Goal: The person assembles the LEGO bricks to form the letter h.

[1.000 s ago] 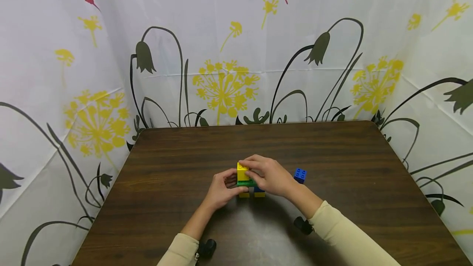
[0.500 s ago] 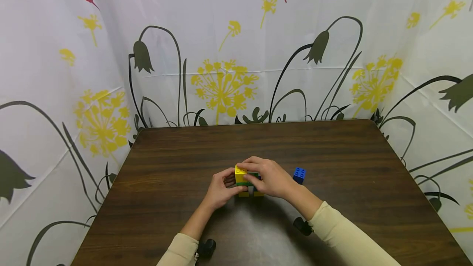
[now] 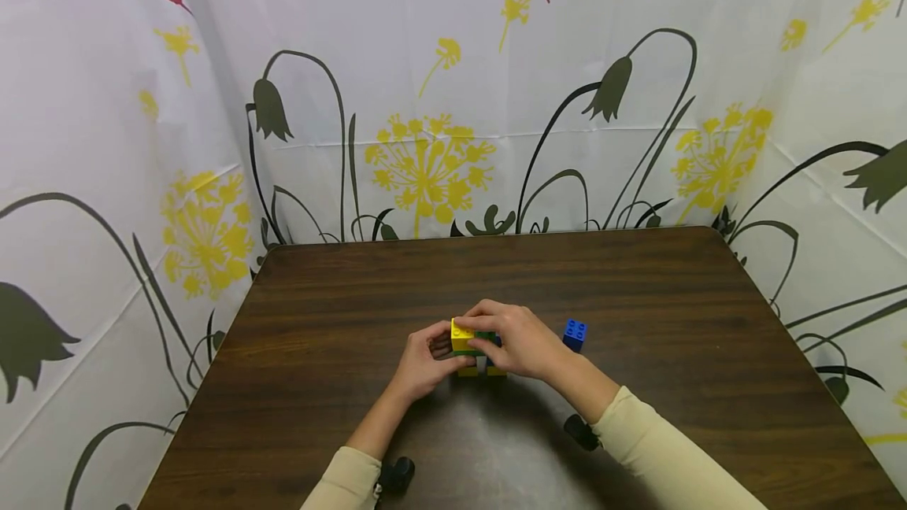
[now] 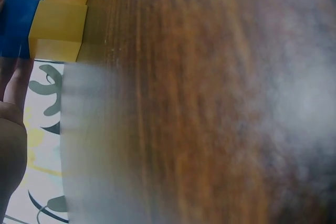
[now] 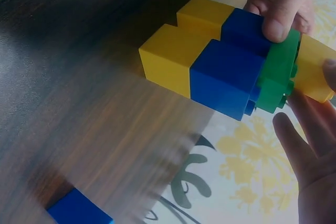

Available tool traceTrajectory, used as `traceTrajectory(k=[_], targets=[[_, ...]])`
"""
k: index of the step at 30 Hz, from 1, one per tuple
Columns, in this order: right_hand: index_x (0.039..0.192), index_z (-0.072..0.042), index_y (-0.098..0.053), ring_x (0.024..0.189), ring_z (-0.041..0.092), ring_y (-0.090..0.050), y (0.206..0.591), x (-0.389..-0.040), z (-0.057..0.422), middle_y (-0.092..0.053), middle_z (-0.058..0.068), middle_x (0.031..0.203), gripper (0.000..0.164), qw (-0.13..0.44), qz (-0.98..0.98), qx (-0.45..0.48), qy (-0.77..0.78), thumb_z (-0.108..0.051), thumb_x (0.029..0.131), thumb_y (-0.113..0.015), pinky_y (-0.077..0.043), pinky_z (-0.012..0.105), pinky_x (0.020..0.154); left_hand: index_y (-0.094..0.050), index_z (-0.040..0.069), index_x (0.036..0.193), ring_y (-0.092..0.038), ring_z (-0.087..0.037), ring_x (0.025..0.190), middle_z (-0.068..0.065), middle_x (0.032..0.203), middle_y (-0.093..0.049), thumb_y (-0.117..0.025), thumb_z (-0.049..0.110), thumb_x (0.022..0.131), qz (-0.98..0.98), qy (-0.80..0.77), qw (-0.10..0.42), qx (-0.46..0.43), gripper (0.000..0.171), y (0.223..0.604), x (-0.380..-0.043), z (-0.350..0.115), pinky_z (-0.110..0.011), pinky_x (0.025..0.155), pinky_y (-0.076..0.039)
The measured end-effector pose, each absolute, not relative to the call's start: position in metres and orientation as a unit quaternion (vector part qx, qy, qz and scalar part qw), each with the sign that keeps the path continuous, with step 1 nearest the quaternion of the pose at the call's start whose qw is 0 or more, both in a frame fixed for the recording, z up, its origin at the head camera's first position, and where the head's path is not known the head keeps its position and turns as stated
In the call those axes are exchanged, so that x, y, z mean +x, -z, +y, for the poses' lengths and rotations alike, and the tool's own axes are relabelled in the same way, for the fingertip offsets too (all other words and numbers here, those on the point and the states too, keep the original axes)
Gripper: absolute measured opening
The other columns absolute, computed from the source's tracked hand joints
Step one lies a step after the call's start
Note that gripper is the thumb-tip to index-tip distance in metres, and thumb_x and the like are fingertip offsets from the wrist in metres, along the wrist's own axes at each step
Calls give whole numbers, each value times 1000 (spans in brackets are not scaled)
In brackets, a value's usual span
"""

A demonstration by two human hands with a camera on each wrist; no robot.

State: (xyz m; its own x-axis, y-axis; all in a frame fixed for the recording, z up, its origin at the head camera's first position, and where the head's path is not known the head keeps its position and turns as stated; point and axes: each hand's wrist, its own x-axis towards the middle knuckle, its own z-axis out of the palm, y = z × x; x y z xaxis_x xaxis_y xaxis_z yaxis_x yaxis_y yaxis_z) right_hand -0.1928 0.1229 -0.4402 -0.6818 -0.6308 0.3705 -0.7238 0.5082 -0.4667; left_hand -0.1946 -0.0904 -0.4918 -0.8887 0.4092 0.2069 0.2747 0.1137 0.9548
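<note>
Two yellow-and-blue columns of toy building bricks stand side by side, a lower yellow brick under a blue brick in the nearer one. A flat green brick bridges their tops. My left hand holds this stack from the left, its thumb on the near side by the blue and green bricks. On the green brick's left end sits a yellow brick. My right hand pinches that yellow brick between thumb and fingers. Whether its studs are fully seated is hidden. The left wrist view catches only the stack's lower bricks.
A loose blue brick with studs up lies just right of my right hand. The dark wooden table ends at a flower-patterned curtain behind and at the sides.
The yellow brick in my right hand has shifted slightly left and down, and more of the green brick shows beside it. My left hand has stayed nearly still.
</note>
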Motion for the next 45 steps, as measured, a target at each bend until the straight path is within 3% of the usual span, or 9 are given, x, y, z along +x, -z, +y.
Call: traceTrajectory(k=[10, 21, 28, 41, 45], targets=[[129, -14, -66, 79, 8, -60, 438, -191, 119, -61, -3, 112, 40, 89, -870, 399, -275, -12, 89, -73, -49, 18, 65, -67, 0, 114, -66, -20, 105, -12, 112, -70, -80, 0, 80, 746, -624, 43, 230, 36, 493, -193, -91, -34, 90, -53], [129, -14, -66, 76, 6, -57, 438, -189, 119, -61, -4, 112, 40, 87, -876, 392, -267, -14, 90, -73, -48, 19, 63, -64, 2, 120, -65, -22, 109, -12, 117, -67, -80, 0, 79, 754, -604, 42, 253, 43, 487, -192, -92, -36, 91, -53], [131, -15, -65, 68, 6, -53, 437, -189, 120, -61, -5, 113, 41, 79, -875, 392, -274, -16, 91, -72, -44, 18, 58, -63, -4, 118, -66, -27, 106, -17, 114, -67, -80, -4, 78, 724, -641, 12, 255, 43, 482, -196, -95, -44, 90, -53], [132, -17, -64, 74, 2, -57, 440, -188, 125, -64, -5, 118, 41, 71, -874, 386, -287, -17, 91, -72, -49, 19, 62, -67, 7, 114, -69, -24, 100, -11, 108, -71, -81, 1, 78, 723, -622, -34, 298, 39, 508, -207, -97, -35, 84, -56], [135, -18, -61, 84, 6, -63, 441, -188, 128, -63, -6, 124, 45, 48, -875, 381, -295, -19, 92, -71, -55, 25, 71, -67, 6, 113, -69, -24, 99, -11, 107, -71, -81, 1, 79, 723, -619, -35, 305, 38, 509, -209, -97, -35, 84, -56]])
